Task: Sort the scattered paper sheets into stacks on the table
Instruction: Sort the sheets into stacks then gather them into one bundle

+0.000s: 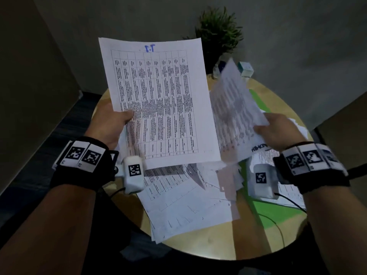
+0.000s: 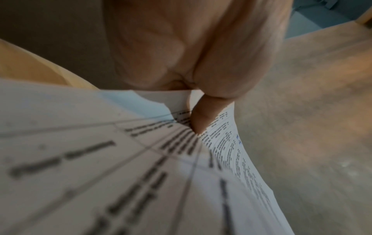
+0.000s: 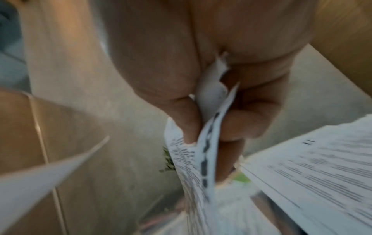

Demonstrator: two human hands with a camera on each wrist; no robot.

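my left hand pinches the white printed table sheet above the round wooden desk; my right hand pinches a blurred white text sheet. judged early: the loose pile of white sheets lies askew below, with no squared stack visible.

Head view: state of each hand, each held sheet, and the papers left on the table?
Left hand: grips the table sheet at its left edge.
Table sheet: held up, printed side facing the camera, upside down.
Right hand: pinches the blurred sheet.
Blurred sheet: lifted, tilted, motion-blurred.
Loose papers: overlapping, askew on the table.
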